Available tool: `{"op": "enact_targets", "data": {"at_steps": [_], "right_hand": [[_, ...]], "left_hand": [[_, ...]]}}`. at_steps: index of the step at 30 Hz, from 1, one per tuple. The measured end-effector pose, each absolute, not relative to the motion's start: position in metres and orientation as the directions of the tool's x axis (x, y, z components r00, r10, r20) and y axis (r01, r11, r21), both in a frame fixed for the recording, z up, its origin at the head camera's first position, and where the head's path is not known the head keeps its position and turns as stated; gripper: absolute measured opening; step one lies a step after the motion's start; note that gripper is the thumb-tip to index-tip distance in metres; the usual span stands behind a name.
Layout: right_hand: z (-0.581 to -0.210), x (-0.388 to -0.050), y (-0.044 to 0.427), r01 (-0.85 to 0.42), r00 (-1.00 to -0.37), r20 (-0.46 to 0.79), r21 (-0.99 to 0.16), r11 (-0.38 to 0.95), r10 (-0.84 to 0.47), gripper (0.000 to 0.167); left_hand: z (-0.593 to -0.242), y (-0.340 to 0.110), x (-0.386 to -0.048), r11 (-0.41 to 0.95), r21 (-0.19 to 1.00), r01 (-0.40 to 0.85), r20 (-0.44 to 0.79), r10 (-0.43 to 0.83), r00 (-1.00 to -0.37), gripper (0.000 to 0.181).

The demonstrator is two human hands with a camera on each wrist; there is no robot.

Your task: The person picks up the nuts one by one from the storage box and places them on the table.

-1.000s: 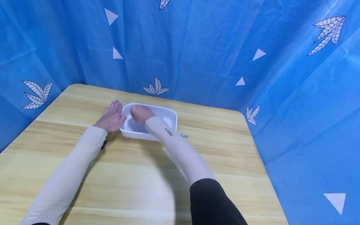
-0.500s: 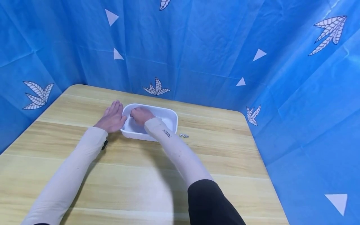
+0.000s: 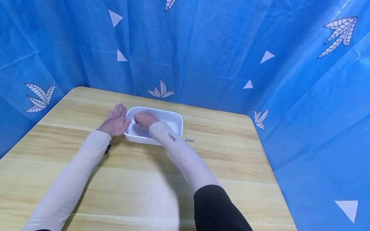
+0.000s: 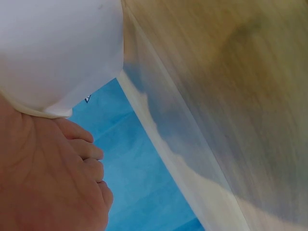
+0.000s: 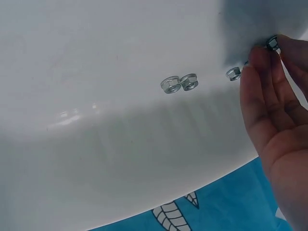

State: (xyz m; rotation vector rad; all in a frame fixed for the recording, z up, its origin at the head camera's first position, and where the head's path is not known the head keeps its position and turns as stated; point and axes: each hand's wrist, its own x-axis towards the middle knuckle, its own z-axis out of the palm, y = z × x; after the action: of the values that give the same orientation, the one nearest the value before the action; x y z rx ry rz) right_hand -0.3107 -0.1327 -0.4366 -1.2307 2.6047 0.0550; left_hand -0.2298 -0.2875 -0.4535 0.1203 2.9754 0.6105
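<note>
In the head view a white plastic tray (image 3: pixel 136 139) stands near the back of the table. My left hand (image 3: pixel 116 122) lies against its left end, fingers straight and together; in the left wrist view its palm (image 4: pixel 48 173) is at the tray's rim. Reaching down into the tray, my right hand (image 3: pixel 145 119) pinches a small metal flange nut (image 5: pixel 273 43) between thumb and fingertips. Beside those fingers on the tray floor lies another nut (image 5: pixel 233 73), and a pair of touching nuts (image 5: pixel 171 85) sits farther left in the right wrist view. Something small is partly hidden behind the fingers.
Just right of the tray, a short row of small metal nuts (image 3: pixel 189 140) lies on the wooden table (image 3: pixel 130 186). A blue curtain (image 3: pixel 202 57) with white leaves and triangles hangs behind the table and along its sides.
My right hand has shifted very slightly within the tray. The left hand, the tray and the nuts on the table stay where they were.
</note>
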Motion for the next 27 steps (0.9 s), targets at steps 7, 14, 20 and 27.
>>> {"op": "enact_targets", "data": {"at_steps": [7,14,20,27], "right_hand": [[-0.4382,-0.3136,-0.132,-0.74,-0.618,-0.268,-0.119,0.662,-0.739,0.02],[-0.4394,-0.3167,-0.1312,-0.714,-0.632,-0.265,-0.168,0.68,-0.729,0.017],[-0.436,-0.3153,-0.1282,-0.726,-0.617,-0.246,-0.191,0.661,-0.748,0.026],[-0.434,-0.3126,-0.1256,-0.735,-0.612,-0.236,-0.182,0.653,-0.755,0.025]], "left_hand": [[-0.4549,-0.2881,-0.2301,0.916,0.397,0.058,-0.082,0.099,-0.992,0.075],[-0.4537,-0.2885,-0.2293,0.911,0.408,0.058,-0.087,0.101,-0.991,0.075],[-0.4506,-0.2878,-0.2276,0.907,0.417,0.05,-0.096,0.099,-0.99,0.075],[-0.451,-0.2865,-0.2278,0.909,0.414,0.044,-0.098,0.092,-0.991,0.075]]}}
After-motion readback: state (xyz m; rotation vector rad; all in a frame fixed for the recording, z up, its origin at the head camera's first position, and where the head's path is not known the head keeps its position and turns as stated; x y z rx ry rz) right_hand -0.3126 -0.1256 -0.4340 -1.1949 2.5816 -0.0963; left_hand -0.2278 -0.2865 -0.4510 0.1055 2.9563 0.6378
